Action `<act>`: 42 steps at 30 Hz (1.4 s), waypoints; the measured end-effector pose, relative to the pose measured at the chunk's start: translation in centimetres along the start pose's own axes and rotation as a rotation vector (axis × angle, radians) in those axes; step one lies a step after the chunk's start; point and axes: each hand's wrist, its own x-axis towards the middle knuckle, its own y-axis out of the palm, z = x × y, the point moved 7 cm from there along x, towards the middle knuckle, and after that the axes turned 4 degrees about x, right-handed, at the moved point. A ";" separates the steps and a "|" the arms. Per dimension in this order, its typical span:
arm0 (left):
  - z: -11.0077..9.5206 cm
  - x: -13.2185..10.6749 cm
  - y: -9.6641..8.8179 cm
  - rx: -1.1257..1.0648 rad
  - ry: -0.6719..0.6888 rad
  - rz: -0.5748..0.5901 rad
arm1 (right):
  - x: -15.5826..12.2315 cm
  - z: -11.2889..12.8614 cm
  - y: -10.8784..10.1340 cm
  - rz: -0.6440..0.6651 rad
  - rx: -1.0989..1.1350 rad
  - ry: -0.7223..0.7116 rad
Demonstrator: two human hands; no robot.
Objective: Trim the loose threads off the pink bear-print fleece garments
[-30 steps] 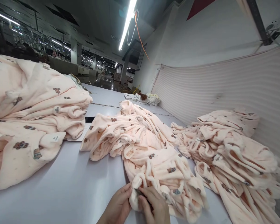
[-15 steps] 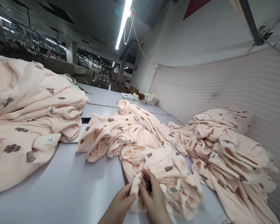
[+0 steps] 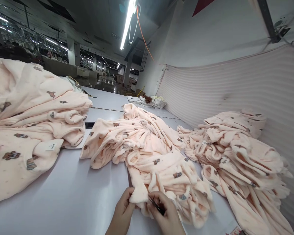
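Garment edge point(image 3: 139, 195) now flatter; R hand point(image 3: 169, 212) w/ dark tool point(image 3: 158, 208) lower.

the garment point(image 3: 159, 143) is pale peach with scattered brown and blue-grey motifs

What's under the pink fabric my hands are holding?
Pale tabletop shows along the left edge of the pink fabric; anything directly beneath its folds is covered and can't be seen.

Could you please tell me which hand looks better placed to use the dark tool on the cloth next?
Probably the right hand: it holds the dark tool near the cloth, while the left hand pinches the cloth's edge.
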 end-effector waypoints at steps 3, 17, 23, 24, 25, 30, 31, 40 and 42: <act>-0.2 -0.2 0.0 0.015 0.028 0.018 | 0.9 2.3 0.8 -0.014 0.043 -0.071; 1.6 0.6 -1.4 0.014 -0.009 -0.086 | -2.6 -3.3 2.4 0.195 0.522 0.297; 3.3 0.8 -4.0 0.042 -0.119 -0.296 | -1.6 -3.7 -3.9 -0.270 0.145 0.147; 3.1 0.8 -3.8 0.127 -0.073 -0.304 | -1.3 -3.6 -3.9 -0.276 0.113 0.132; 2.9 0.9 -3.6 0.208 -0.027 -0.314 | -1.0 -3.5 -3.8 -0.273 0.090 0.118; 3.8 1.1 -1.0 0.090 -0.206 -0.169 | -0.2 -2.7 -2.7 -0.312 0.007 0.094; 3.6 1.1 -0.6 0.024 -0.245 -0.121 | 0.0 -2.5 -2.7 -0.315 -0.002 0.088; 2.1 0.3 2.0 -0.422 -0.285 0.012 | 0.0 -2.4 -5.4 -0.341 0.045 0.050; 1.9 0.4 2.8 -0.370 -0.281 0.012 | -0.2 -2.3 -5.6 -0.336 0.073 0.047</act>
